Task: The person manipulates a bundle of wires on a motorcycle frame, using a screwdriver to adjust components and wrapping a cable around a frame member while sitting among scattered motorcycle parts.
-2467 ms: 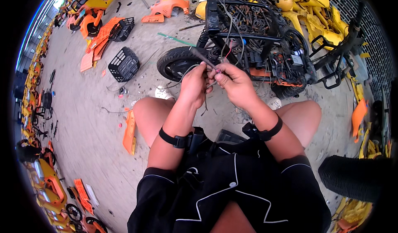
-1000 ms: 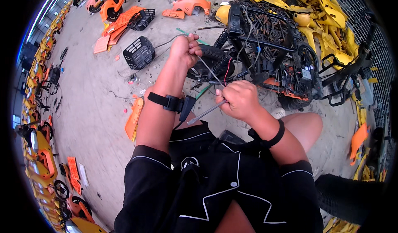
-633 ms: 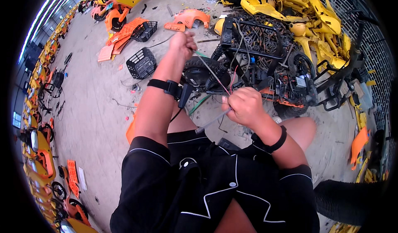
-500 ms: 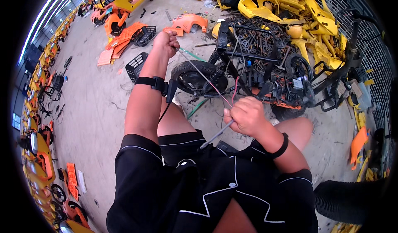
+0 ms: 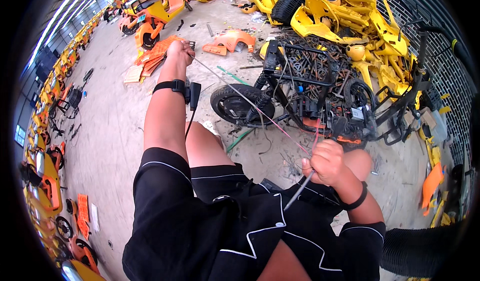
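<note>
My left hand is closed in a fist on one end of a thin wire, held out far forward and to the left. The wire runs taut across to my right hand, grey at first and pinkish nearer that hand. My right fist grips a grey-sheathed cable, whose tail points down toward my lap. A short pink wire rises from the right fist to a stripped black scooter frame. Behind the taut wire is the frame's black wheel.
Dark metal parts lie heaped behind the frame, with yellow body panels piled farther back. Orange panels lie on the concrete floor ahead. A ribbed black tube is at my right. Scooters line the left side.
My hands have moved farther apart: the left outward to the left, the right rightward and nearer to me. The wire between them shows a longer stretch.
</note>
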Demonstrator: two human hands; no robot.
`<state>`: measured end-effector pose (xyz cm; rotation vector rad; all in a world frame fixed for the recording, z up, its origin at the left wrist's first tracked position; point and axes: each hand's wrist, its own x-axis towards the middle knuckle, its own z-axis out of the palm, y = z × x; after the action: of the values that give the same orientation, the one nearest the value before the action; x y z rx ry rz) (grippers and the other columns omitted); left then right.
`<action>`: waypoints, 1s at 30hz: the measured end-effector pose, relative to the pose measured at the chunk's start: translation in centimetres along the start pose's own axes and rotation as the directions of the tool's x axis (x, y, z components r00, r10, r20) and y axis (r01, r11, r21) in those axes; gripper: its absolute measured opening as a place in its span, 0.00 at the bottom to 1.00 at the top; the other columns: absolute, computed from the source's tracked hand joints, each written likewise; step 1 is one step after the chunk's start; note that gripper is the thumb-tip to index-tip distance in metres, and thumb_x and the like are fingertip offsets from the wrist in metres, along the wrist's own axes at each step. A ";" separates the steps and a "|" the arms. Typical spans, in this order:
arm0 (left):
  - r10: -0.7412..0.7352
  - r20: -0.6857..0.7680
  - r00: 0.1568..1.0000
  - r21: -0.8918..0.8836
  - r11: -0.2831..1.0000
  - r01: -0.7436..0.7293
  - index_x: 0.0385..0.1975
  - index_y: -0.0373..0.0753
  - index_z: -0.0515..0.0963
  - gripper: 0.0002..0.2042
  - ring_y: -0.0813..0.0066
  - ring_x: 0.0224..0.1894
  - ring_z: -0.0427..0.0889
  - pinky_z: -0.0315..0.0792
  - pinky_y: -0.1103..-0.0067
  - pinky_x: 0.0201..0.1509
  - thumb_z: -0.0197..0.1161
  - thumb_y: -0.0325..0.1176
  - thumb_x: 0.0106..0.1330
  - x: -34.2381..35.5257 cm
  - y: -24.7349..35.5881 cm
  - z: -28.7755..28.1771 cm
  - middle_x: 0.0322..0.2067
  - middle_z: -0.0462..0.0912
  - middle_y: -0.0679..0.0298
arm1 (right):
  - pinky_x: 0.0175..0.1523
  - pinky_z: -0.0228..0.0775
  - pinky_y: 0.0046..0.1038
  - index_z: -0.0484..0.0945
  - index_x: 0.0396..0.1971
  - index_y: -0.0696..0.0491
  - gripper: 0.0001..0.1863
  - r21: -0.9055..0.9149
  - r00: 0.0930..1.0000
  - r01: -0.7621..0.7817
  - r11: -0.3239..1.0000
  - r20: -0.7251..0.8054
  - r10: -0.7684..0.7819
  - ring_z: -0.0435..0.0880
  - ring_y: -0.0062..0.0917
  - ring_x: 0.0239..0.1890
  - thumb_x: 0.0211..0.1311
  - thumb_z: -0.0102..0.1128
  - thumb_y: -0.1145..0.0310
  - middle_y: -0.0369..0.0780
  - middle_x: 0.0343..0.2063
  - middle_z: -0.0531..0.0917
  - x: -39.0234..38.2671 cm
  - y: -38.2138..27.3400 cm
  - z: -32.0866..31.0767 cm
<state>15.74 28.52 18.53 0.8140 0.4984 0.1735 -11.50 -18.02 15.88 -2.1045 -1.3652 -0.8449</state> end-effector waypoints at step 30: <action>0.262 0.005 0.965 0.176 0.950 -0.259 0.52 0.33 0.69 0.17 0.61 0.48 0.82 0.78 0.69 0.51 0.40 0.39 0.76 -0.2 3.8 -8.6 0.48 0.80 0.54 | 0.21 0.53 0.18 0.76 0.19 0.55 0.20 0.402 0.567 -0.796 0.452 0.235 0.790 0.63 0.11 0.16 0.65 0.58 0.56 0.28 0.13 0.68 9.3 1.2 -9.7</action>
<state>11.48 36.59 16.42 1.0518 0.4252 0.3858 -9.78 -19.37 29.15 -1.9847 -0.3410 -0.0587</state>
